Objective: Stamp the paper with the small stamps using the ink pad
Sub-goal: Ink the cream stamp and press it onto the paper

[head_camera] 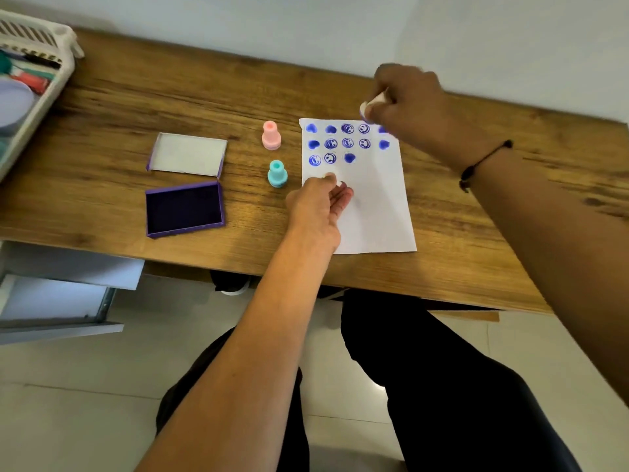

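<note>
A white paper (pixel 374 212) lies on the wooden desk (pixel 170 97), with several blue stamp prints in three rows across its top. My right hand (pixel 408 100) hovers over the paper's top right corner, shut on a small white stamp (pixel 372 103) held tilted. My left hand (pixel 320 206) rests its fingertips on the paper's left edge, fingers loosely spread. A pink stamp (pixel 271 135) and a teal stamp (pixel 277 173) stand upright just left of the paper. The open purple ink pad (pixel 183 209) sits further left, its lid (pixel 188 154) lying behind it.
A white plastic basket (pixel 44 63) with pens and a round lid sits at the desk's far left corner. An open drawer (pixel 58 294) juts out below the desk's left front edge. My legs are under the desk.
</note>
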Motion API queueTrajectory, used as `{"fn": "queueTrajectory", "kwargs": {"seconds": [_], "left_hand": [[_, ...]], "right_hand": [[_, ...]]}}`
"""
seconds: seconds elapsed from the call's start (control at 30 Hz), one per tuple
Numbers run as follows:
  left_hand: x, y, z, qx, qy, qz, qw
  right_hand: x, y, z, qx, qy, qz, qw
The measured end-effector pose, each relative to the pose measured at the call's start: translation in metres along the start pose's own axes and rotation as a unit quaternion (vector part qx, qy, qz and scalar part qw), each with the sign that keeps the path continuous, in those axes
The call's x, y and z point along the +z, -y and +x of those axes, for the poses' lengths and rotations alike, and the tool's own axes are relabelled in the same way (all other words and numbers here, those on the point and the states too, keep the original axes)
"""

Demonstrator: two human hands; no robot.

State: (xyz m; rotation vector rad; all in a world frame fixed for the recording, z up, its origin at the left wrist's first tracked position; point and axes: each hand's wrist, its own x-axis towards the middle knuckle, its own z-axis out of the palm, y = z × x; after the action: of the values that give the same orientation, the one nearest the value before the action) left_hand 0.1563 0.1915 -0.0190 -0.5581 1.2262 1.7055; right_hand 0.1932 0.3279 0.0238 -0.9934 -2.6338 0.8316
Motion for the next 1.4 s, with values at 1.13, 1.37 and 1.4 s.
{"fn": "queueTrajectory", "kwargs": {"seconds": [1.13,1.37,1.4], "left_hand": [[-0.011,-0.017,-0.019,0.044,0.156,0.091,0.982],[-0.031,-0.032,-0.030,0.062,0.132,0.139,0.979],[-0.036,-0.033,-0.032,0.061,0.125,0.144,0.980]], "right_hand": [[0.016,0.014,-0.052,0.108,0.076,0.276,0.952],[0.027,0.031,-0.064,0.077,0.116,0.287,0.948],[0.030,0.034,-0.067,0.073,0.123,0.290,0.946]]}}
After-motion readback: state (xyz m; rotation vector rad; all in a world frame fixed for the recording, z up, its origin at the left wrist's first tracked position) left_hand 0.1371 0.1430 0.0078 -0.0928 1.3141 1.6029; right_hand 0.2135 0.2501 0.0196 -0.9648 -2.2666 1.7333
